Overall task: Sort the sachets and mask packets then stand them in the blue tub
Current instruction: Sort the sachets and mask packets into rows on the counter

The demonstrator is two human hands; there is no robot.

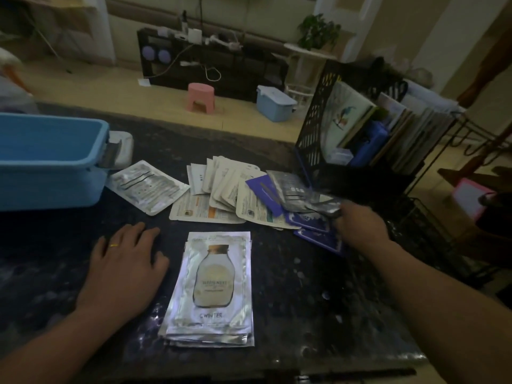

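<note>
**A:** What is the biggest thing here, and where does everything sit from it?

**B:** A dark, speckled, stone-like desk [304, 286] fills the view. Take the blue tub [50, 162] as the landmark: a smooth plastic box with an open top, at the far left of the desk. It looks empty from this angle, so sorting seems to be in its early part.

**A:** And the packets?

**B:** Right of the tub, a loose fan of white paper sachets [221, 189] with small print overlaps purple packets [313, 225] farther right. One crinkled silver foil packet [146, 187] lies flat just beside the tub's near corner. Nearer the person than the tub, and to its right, a neat stack of glossy foil mask packets [216, 289] shows a printed bottle; its long axis runs away from the person.

**A:** What are the hands doing?

**B:** The right hand [360, 225], well apart from the tub at the right edge of the fan, has its grip pinched on a shiny grey foil sachet [310, 198], blurred and lifted off the heap. The left hand [124, 264] rests flat on the desk, palm down, fingers spread, grasping nothing, just left of the mask stack.

**A:** What does the next move hinge on?

**B:** I judge that the held sachet must travel leftward, either to a like pile or across to the tub. The left hand is the nearer one to the tub and the stack. Thin, slippery foil may slump unless stood on edge against a wall.
</note>
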